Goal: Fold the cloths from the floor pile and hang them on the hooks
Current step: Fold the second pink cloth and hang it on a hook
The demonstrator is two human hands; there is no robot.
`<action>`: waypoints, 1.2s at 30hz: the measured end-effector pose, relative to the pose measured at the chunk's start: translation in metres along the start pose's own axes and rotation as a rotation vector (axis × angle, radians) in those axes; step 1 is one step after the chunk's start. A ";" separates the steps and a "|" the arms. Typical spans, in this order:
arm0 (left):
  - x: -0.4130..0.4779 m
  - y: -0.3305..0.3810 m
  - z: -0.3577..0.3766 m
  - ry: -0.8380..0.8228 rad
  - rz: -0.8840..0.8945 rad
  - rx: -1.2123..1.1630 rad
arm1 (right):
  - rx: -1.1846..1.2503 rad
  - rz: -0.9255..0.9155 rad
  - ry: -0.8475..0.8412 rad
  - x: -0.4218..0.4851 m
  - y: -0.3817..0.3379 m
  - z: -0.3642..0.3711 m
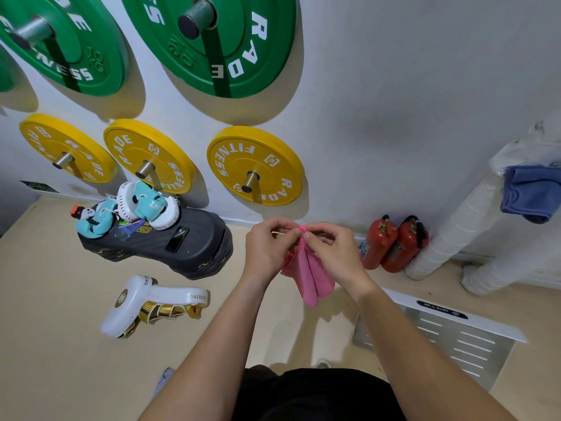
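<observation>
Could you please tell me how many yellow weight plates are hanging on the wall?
3 yellow plates hang on wall pegs in a row: one at far left, one in the middle, one at right. More may lie beyond the left edge.

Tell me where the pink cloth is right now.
In the head view, just right of centre, the pink cloth hangs pinched at its top between the left hand and right hand, left of the red fire extinguishers.

White wall (379,86); beige floor (54,299)
</observation>
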State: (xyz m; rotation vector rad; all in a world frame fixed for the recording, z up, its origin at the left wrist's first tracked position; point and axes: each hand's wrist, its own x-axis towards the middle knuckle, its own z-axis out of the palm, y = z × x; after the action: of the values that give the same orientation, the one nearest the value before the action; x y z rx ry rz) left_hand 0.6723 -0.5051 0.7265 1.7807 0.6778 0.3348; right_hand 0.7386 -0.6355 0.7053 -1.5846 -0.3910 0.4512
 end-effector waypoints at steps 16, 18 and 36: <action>0.023 0.000 -0.026 -0.172 0.152 0.102 | -0.219 -0.234 -0.420 0.056 -0.076 -0.026; 0.024 -0.003 -0.024 -0.120 0.142 0.117 | -0.252 -0.261 -0.426 0.062 -0.086 -0.028; 0.016 -0.043 -0.071 -0.035 -0.413 -0.213 | -0.817 -0.106 0.121 0.104 -0.064 -0.081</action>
State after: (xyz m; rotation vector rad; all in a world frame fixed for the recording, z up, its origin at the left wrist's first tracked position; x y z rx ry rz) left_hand 0.6349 -0.4320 0.7063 1.4016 0.9274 0.0897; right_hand 0.8707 -0.6483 0.7675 -2.3509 -0.6084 0.1004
